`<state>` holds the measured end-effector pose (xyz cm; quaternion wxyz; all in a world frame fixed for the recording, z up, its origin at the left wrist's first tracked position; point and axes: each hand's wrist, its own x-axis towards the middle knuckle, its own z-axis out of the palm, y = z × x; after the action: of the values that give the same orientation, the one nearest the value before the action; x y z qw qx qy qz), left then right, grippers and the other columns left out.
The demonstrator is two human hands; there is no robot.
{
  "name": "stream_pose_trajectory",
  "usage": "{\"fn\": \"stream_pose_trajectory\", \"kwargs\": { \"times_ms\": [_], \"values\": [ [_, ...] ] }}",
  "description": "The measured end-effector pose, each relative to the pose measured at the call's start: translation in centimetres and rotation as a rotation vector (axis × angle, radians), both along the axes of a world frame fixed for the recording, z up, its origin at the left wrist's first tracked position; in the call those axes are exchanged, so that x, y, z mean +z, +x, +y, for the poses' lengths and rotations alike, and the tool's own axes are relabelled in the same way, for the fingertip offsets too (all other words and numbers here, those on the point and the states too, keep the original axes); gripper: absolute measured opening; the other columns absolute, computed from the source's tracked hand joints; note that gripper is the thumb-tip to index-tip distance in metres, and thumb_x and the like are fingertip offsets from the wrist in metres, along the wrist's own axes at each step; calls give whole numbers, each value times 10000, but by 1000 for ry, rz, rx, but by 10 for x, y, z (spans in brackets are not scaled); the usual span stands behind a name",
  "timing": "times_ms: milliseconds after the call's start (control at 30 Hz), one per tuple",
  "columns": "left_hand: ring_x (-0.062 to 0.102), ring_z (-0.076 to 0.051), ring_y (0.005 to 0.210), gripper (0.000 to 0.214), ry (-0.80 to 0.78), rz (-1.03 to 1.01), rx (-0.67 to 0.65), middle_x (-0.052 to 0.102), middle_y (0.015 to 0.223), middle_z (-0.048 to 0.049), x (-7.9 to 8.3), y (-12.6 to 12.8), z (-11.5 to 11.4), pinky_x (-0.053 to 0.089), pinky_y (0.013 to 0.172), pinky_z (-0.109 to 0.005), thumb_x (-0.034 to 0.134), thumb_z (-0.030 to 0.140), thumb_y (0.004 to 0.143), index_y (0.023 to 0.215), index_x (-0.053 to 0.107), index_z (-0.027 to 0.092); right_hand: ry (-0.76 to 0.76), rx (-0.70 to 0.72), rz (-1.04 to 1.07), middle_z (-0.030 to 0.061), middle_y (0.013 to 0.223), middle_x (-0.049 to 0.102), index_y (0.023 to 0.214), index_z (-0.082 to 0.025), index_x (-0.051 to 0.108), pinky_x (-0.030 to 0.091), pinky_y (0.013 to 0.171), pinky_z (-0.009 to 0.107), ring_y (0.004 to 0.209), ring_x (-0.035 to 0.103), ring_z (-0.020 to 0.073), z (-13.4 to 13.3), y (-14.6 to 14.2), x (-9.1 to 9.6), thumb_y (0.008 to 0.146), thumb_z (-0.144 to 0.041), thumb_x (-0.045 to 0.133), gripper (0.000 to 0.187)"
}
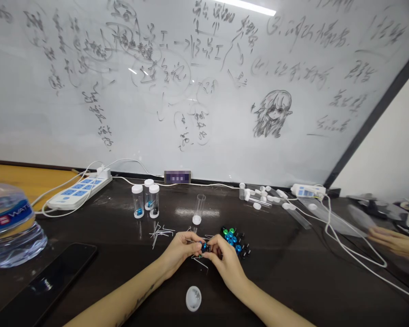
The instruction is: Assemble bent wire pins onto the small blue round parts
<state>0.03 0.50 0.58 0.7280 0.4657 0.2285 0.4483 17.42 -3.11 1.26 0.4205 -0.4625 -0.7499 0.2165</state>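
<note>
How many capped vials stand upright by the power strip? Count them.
3: front-left vial, rear vial, front-right vial, clustered right of the power strip. None looks hidden.

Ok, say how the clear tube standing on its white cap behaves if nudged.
The narrow clear plastic tube rests on a small white cap, so it probably tips easily. Round and seemingly empty, it likely feels light and would roll.

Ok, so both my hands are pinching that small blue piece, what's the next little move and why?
Probably carry the small blue piece over to the clear tube and drop it in. Both the left hand and right hand pinch it, the three capped vials already hold pieces, and that tube looks uncapped and empty.
</note>
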Motion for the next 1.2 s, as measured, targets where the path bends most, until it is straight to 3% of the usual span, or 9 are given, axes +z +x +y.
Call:
{"fn": "stream_pose_trajectory", "kwargs": {
  "times_ms": [100, 267, 433, 533, 700, 800, 900, 1033, 1200],
  "values": [
    [543, -101, 606, 144, 12, 2, -3, 668, 716, -43, 0, 0, 1, 407, 625, -230, 763, 206, 664, 772, 718, 122, 17, -13, 11, -33, 691, 515, 799, -198, 528, 375, 569, 220, 599, 482, 138, 0, 0, -1, 832, -287, 638, 145],
    [534, -91, 584, 137, -6, 4, -22, 652, 675, -25, 0, 0, -1, 404, 630, -228, 762, 202, 667, 772, 718, 125, -42, 46, -22, -34, 590, 535, 639, -181, 512, 365, 564, 220, 556, 502, 126, 0, 1, 1, 943, -311, 464, 334],
    [541, -99, 607, 138, 5, 1, -2, 670, 728, -44, 0, 0, -1, 399, 622, -225, 760, 207, 667, 768, 718, 123, 19, -22, 3, -30, 690, 533, 803, -199, 530, 377, 567, 223, 596, 488, 138, 0, 0, -1, 843, -281, 622, 129],
    [537, -99, 600, 139, 7, -4, -4, 669, 732, -45, 1, 0, 0, 401, 618, -224, 761, 211, 665, 762, 718, 122, 9, -19, 11, -35, 665, 525, 786, -199, 529, 375, 560, 221, 586, 483, 136, 0, 0, -2, 840, -264, 626, 128],
    [537, -105, 580, 152, -4, 4, -8, 649, 671, -29, 2, 0, -1, 414, 628, -235, 770, 225, 654, 760, 719, 129, -45, 38, -19, -24, 627, 552, 669, -186, 510, 370, 575, 228, 585, 509, 133, 0, 1, 1, 940, -290, 463, 294],
    [539, -108, 587, 153, 3, 9, 12, 648, 664, -32, 2, 0, -2, 409, 621, -230, 766, 231, 660, 764, 719, 129, -7, -11, -9, -31, 658, 524, 780, -197, 527, 372, 562, 226, 588, 491, 139, 0, 0, 0, 881, -291, 562, 142],
    [542, -107, 599, 149, 7, 4, 16, 653, 685, -37, 1, 1, -1, 406, 618, -226, 764, 225, 664, 764, 718, 126, 2, -27, 5, -37, 660, 511, 809, -201, 528, 378, 561, 222, 587, 486, 140, 0, -1, -1, 845, -288, 611, 125],
    [542, -97, 596, 149, 3, -1, -6, 670, 747, -49, 0, 1, -1, 412, 629, -229, 765, 219, 662, 766, 719, 123, -67, 32, -6, -33, 602, 534, 662, -187, 516, 372, 558, 221, 564, 503, 129, 0, 0, 1, 931, -293, 478, 291],
    [546, -105, 607, 143, 14, 11, 19, 653, 686, -34, 2, 1, -1, 412, 633, -229, 754, 219, 676, 778, 719, 125, -13, -31, 32, -46, 650, 528, 795, -199, 542, 380, 549, 216, 577, 498, 130, 0, -1, 1, 830, -251, 629, 108]
  ]
}}
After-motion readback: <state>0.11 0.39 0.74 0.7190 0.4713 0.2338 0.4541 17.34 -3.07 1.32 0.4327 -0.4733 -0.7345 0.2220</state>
